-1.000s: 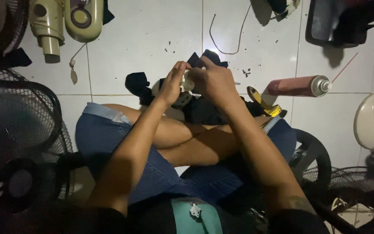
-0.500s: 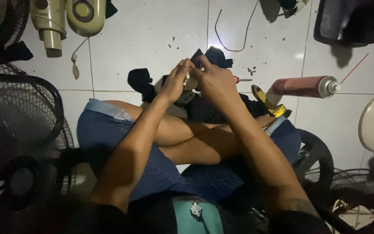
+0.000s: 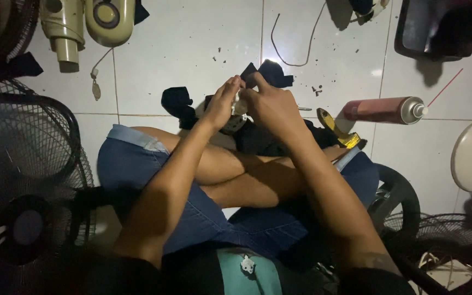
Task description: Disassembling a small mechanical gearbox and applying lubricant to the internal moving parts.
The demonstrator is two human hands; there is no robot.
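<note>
Both forearms reached forward over the crossed legs (image 3: 230,175). The left hand (image 3: 222,104) and right hand (image 3: 271,106) met fingertip to fingertip, each grip closed on a small pale part (image 3: 240,105) just above the legs, beside a black cloth (image 3: 271,74).

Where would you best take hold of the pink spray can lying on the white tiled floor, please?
Grip the pink spray can around the middle of its round body, coming from above. It lies on its side on the white tiled floor, silver cap and thin red straw pointing right, so the long flanks are free. The right hand is probably nearest.
</note>
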